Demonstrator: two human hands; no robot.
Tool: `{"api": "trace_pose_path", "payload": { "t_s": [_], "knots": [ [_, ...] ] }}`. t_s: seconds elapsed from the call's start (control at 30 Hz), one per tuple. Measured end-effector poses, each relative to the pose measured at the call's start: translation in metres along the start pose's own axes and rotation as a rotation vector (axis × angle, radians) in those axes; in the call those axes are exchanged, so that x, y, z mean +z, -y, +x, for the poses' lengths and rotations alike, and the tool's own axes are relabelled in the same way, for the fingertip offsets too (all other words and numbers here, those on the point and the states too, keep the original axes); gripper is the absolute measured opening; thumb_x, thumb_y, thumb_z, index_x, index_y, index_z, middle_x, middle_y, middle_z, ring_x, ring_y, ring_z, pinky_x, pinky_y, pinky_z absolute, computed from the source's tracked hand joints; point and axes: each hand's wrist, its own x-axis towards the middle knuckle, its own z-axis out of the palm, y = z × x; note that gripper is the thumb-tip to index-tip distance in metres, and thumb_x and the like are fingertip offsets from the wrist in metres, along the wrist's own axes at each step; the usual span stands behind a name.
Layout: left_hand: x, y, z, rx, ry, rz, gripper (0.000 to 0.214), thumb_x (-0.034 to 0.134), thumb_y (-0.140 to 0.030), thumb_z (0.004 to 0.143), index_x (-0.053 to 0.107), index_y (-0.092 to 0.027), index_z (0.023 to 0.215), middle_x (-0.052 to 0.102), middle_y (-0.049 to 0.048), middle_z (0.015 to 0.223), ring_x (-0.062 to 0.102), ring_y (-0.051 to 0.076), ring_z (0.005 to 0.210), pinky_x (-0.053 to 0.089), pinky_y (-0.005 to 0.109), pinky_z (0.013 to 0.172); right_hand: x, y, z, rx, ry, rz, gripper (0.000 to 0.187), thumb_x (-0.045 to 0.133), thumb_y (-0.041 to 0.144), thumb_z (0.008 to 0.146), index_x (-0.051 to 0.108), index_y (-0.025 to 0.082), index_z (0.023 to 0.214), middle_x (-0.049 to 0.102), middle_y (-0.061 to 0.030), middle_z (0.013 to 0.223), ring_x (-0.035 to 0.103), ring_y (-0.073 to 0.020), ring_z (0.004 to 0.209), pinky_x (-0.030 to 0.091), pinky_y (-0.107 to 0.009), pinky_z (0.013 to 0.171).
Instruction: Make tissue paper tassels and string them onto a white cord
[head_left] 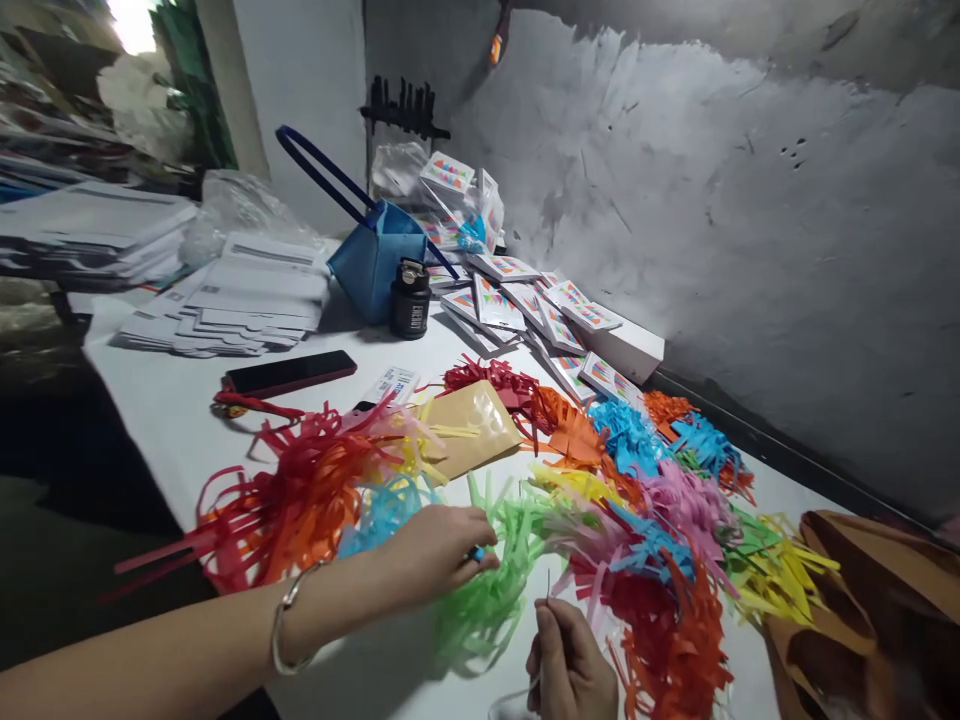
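My left hand (439, 545), wearing a ring and a bangle, reaches in from the left with its fingers curled onto a light green paper fringe (480, 615). The fringe is smeared by motion below the fingers, and the fingertips are partly hidden. At the bottom middle, my right hand (574, 665) pinches a thin needle (548, 588) that points upward. A pale thread (514, 700) loops beside that hand. Around the hands lie blue fringe (390, 510), red and orange fringe (300, 500) and pink fringe (686, 500).
A tan envelope (480, 430) lies behind the fringes on the white table (360, 660). Farther back are a phone (292, 373), a black jar (410, 300), a blue bag (379, 255), stacked white sheets (232, 300) and printed packets (499, 305). A brown bag (862, 600) sits at the right.
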Motion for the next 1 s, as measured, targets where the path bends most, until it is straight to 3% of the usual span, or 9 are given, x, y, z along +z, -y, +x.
{"api": "trace_pose_path", "payload": {
  "t_s": [0.13, 0.27, 0.47, 0.6, 0.7, 0.8, 0.87, 0.93, 1.0],
  "knots": [
    [0.032, -0.017, 0.009, -0.007, 0.049, 0.051, 0.011, 0.063, -0.008, 0.077, 0.071, -0.016, 0.075, 0.074, 0.0113, 0.081, 0.072, 0.031, 0.07, 0.048, 0.032, 0.059, -0.008, 0.009, 0.005, -0.078, -0.008, -0.024, 0.046, 0.06, 0.063, 0.089, 0.072, 0.018, 0.086, 0.047, 0.0054, 0.052, 0.043, -0.0096, 0.044, 0.034, -0.021, 0.044],
    [0.032, -0.017, 0.0, 0.068, 0.007, 0.022, 0.029, 0.057, -0.001, 0.072, 0.068, -0.018, 0.093, 0.073, 0.0078, 0.096, 0.073, 0.028, 0.083, 0.049, 0.03, 0.065, -0.013, 0.019, 0.008, -0.084, -0.096, 0.034, 0.043, 0.061, 0.061, 0.09, 0.07, 0.019, 0.096, 0.059, 0.0008, 0.069, 0.053, -0.0131, 0.061, 0.042, -0.022, 0.055],
    [0.024, -0.024, -0.031, 0.398, -0.34, -0.006, 0.035, 0.044, 0.0, 0.076, 0.058, -0.021, 0.1, 0.068, 0.0042, 0.091, 0.066, 0.02, 0.07, 0.045, 0.027, 0.06, -0.015, 0.029, -0.003, -0.043, -0.041, 0.228, 0.039, 0.063, 0.057, 0.091, 0.066, 0.021, 0.104, 0.061, 0.0033, 0.068, 0.054, -0.0106, 0.055, 0.043, -0.02, 0.051],
    [0.031, -0.033, -0.038, 0.436, -0.372, 0.045, 0.039, 0.043, 0.002, 0.067, 0.056, -0.021, 0.096, 0.068, 0.003, 0.085, 0.064, 0.019, 0.067, 0.044, 0.027, 0.059, -0.014, 0.032, -0.01, -0.168, 0.12, 0.087, 0.029, 0.056, 0.05, 0.097, 0.069, 0.023, 0.099, 0.061, 0.0033, 0.068, 0.054, -0.0097, 0.053, 0.042, -0.021, 0.052],
    [0.032, -0.023, -0.039, 0.36, -0.327, 0.015, 0.043, 0.042, 0.001, 0.068, 0.06, -0.022, 0.099, 0.07, 0.0039, 0.092, 0.069, 0.02, 0.073, 0.048, 0.027, 0.061, -0.016, 0.031, -0.009, -0.277, 0.077, -0.069, 0.027, 0.051, 0.044, 0.099, 0.069, 0.024, 0.094, 0.063, 0.001, 0.07, 0.059, -0.0125, 0.06, 0.042, -0.022, 0.052],
    [0.025, -0.003, -0.042, 0.061, -0.291, 0.01, 0.042, 0.042, -0.005, 0.078, 0.065, -0.024, 0.108, 0.072, 0.0066, 0.108, 0.073, 0.023, 0.082, 0.052, 0.029, 0.065, -0.02, 0.027, -0.004, -0.381, -0.128, -0.208, 0.022, 0.054, 0.038, 0.098, 0.07, 0.023, 0.1, 0.073, -0.0048, 0.086, 0.068, -0.016, 0.076, 0.049, -0.023, 0.066],
    [0.019, 0.005, -0.047, -0.12, -0.336, 0.007, 0.038, 0.043, -0.014, 0.088, 0.066, -0.024, 0.116, 0.069, 0.0094, 0.12, 0.074, 0.026, 0.088, 0.054, 0.031, 0.067, -0.02, 0.027, -0.002, -0.422, -0.172, -0.258, 0.021, 0.056, 0.036, 0.097, 0.071, 0.022, 0.102, 0.075, -0.0067, 0.091, 0.071, -0.0175, 0.082, 0.051, -0.025, 0.075],
    [0.018, -0.001, -0.052, -0.132, -0.397, -0.068, 0.039, 0.043, -0.021, 0.093, 0.063, -0.026, 0.126, 0.066, 0.0099, 0.13, 0.072, 0.028, 0.103, 0.057, 0.032, 0.076, -0.018, 0.029, -0.004, -0.377, -0.097, -0.236, 0.023, 0.057, 0.04, 0.097, 0.072, 0.022, 0.097, 0.073, -0.005, 0.084, 0.069, -0.017, 0.075, 0.051, -0.024, 0.069],
    [0.022, -0.018, -0.056, -0.024, -0.392, -0.218, 0.041, 0.047, -0.025, 0.094, 0.061, -0.029, 0.132, 0.065, 0.0078, 0.135, 0.066, 0.028, 0.118, 0.055, 0.033, 0.092, -0.014, 0.033, -0.009, -0.256, 0.019, -0.12, 0.027, 0.057, 0.045, 0.096, 0.071, 0.022, 0.092, 0.067, -0.0021, 0.072, 0.063, -0.015, 0.063, 0.045, -0.022, 0.054]
  ]
}}
